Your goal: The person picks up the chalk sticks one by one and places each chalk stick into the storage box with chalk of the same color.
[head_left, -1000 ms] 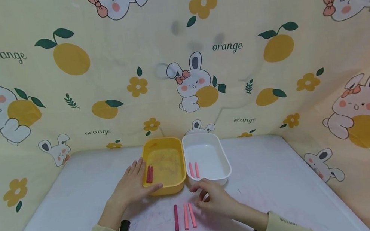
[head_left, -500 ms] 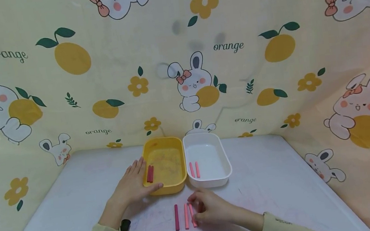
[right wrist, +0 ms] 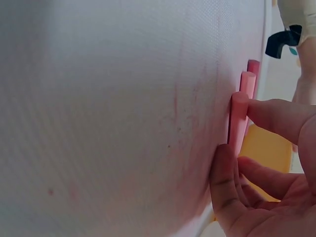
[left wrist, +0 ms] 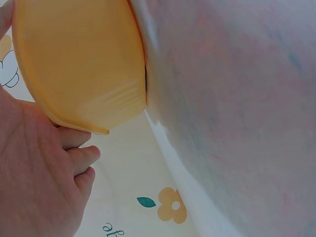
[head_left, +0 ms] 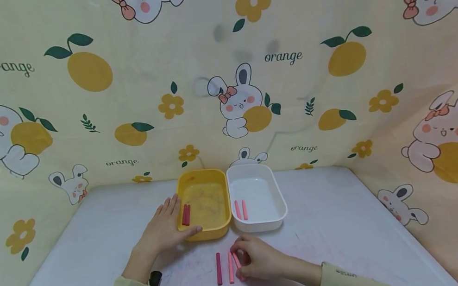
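Note:
My right hand (head_left: 258,257) pinches the rightmost pink chalk-like stick (right wrist: 238,116), the thumb at its near end and the fingers toward its far end. That stick lies at the table surface, slightly slanted. Just left of it are a second pink stick (head_left: 231,267) and a dark red stick (head_left: 219,269), lying roughly parallel. My left hand (head_left: 160,229) rests against the left side of the yellow bin (head_left: 209,234), fingers extended along the wall and thumb across the front rim. Two dark red sticks (head_left: 186,215) lie inside that bin. The white bin (head_left: 260,226) holds two pink sticks (head_left: 241,210).
Both bins stand side by side near the back of the white-covered table (head_left: 325,217). Behind and around the table hangs a cream curtain (head_left: 185,49) printed with rabbits and oranges. Pink smudges mark the cloth near the loose sticks.
My right hand has come down from the white bin's front toward me and taken the rightmost pink stick between thumb and fingers. My left hand has stayed at the yellow bin.

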The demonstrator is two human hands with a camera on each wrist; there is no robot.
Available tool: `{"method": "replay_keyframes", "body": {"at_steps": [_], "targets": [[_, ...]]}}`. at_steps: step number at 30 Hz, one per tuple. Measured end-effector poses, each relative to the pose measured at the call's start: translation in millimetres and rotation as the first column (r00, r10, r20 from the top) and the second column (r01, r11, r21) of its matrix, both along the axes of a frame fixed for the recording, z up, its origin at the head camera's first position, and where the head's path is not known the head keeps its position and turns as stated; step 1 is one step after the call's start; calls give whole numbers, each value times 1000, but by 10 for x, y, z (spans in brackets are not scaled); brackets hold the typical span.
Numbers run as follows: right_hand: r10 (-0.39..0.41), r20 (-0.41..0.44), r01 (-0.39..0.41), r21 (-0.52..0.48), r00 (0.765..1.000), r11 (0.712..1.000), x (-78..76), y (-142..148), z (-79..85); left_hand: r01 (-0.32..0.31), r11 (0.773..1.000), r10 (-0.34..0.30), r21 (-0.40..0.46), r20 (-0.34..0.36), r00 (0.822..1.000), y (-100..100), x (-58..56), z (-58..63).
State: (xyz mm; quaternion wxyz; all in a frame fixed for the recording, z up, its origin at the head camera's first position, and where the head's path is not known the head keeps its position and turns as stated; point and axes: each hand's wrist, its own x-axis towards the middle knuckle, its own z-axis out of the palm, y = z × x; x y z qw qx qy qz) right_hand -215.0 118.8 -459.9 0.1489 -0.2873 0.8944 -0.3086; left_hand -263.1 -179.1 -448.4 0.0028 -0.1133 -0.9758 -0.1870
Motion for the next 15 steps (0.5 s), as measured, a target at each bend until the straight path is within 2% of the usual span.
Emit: {"method": "replay_keyframes", "body": {"at_steps": [8, 15], "targets": [[3, -7, -3, -14, 1000, 1000, 0, -4, -7, -4, 1000, 4, -5, 20, 1000, 13, -5, 3], [-21, 47, 24, -69, 999, 997, 12, -16, 0, -6, 1000, 6, -7, 22, 1000, 9, -7, 4]]}}
